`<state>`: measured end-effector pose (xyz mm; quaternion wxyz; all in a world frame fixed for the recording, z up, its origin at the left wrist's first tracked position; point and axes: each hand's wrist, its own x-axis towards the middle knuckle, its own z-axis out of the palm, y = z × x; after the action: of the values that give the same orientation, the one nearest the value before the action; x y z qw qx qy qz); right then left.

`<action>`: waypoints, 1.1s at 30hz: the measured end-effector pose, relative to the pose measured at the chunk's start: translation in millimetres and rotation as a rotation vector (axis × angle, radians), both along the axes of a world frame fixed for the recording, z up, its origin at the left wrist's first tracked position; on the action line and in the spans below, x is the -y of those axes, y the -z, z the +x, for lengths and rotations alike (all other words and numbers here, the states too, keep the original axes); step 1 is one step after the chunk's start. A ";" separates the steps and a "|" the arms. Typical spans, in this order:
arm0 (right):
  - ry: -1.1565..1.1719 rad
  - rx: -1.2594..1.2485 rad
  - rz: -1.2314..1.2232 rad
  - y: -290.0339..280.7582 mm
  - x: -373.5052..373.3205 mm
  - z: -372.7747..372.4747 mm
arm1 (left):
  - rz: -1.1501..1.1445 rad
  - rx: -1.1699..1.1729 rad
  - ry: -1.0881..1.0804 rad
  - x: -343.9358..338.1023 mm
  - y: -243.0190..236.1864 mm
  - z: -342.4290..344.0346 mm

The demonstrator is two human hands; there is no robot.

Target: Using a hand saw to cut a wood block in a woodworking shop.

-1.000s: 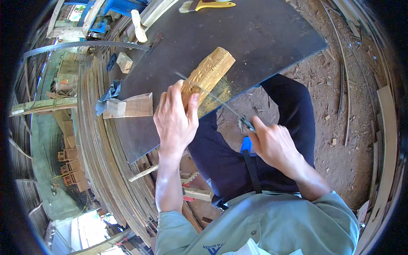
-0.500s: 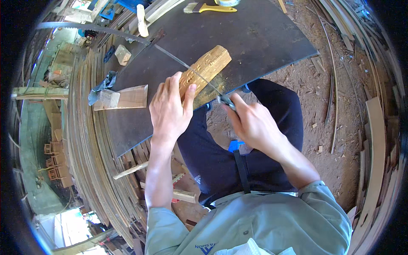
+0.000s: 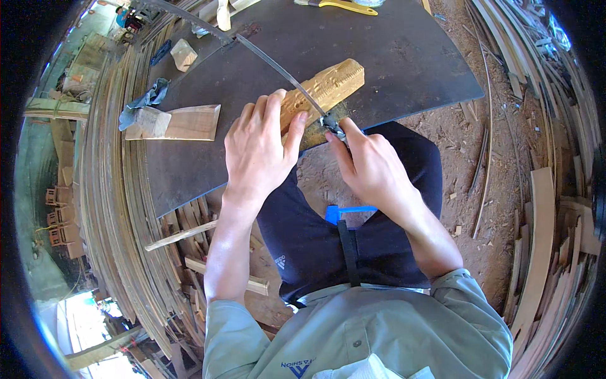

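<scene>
A yellow-brown wooden block, its top and side scored with grooves, lies slanted at the table's near edge. My left hand is wrapped over its near-left end and presses it down. My right hand grips the wrapped handle of a long narrow saw. Its thin straight length crosses the block from the near right to the far left. From the far end, a toothed metal strip continues up and left out of view. Sawdust lies beside the block, near my right fingers.
The dark table top carries a wooden wedge with a blue-grey cloth, a pale block and a yellow-handled brush. Stacked wooden strips stand left; more planks lie right. Wood scraps litter the floor.
My right hand has pushed the saw away toward the far left, so its handle is now close to the block. My left hand still holds the block. The whole view has shifted slightly.
</scene>
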<state>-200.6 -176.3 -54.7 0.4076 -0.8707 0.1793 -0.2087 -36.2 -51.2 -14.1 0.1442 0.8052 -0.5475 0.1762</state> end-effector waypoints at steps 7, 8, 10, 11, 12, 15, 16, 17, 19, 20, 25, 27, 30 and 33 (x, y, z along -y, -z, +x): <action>0.020 0.009 -0.005 -4.4 -1.4 7.2 | -0.016 0.014 0.004 -0.7 2.6 0.5; 0.018 0.006 -0.006 -4.6 -1.5 7.7 | -0.008 0.011 0.002 -0.4 2.5 -0.1; 0.024 0.004 -0.025 -4.5 -1.1 8.3 | -0.001 0.004 -0.004 -0.5 2.0 -0.6; 0.020 -0.001 -0.026 -5.1 -1.0 8.6 | 0.007 0.001 -0.010 -0.8 1.8 -0.5; 0.024 -0.021 -0.041 -6.0 -1.3 9.3 | 0.016 -0.003 -0.016 -1.1 1.8 -0.2; 0.047 -0.071 -0.074 -7.2 -3.8 9.7 | 0.017 -0.005 -0.010 -2.1 2.3 3.1; 0.070 -0.093 -0.092 -7.0 -5.0 10.0 | 0.010 0.021 -0.009 -1.1 3.4 4.0; 0.063 -0.100 -0.092 -6.3 -6.5 10.2 | 0.012 0.014 -0.016 -0.6 3.6 4.2; 0.079 -0.096 -0.104 -5.7 -11.6 8.8 | 0.035 0.063 -0.034 -2.4 2.4 2.3; 0.068 -0.102 -0.105 -5.9 -14.1 7.2 | 0.035 0.056 -0.045 -3.5 1.9 0.8; 0.114 -0.139 -0.143 9.5 -25.3 -22.1 | 0.145 -0.023 -0.113 0.9 -0.8 -5.4; 0.113 -0.125 -0.041 26.7 -31.0 -45.6 | 0.118 -0.051 -0.090 -1.2 -4.0 1.8; 0.146 -0.139 0.033 25.6 -39.4 -82.0 | 0.206 -0.072 -0.096 0.1 -1.7 2.1; 0.188 -0.116 -0.003 57.7 -61.7 -121.9 | 0.104 -0.025 -0.049 -7.6 -0.7 5.2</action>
<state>-322.6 -114.5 -112.4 0.3740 -0.8612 0.2833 -0.1955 -31.0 -43.6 -13.4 0.1045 0.8271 -0.5341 0.1408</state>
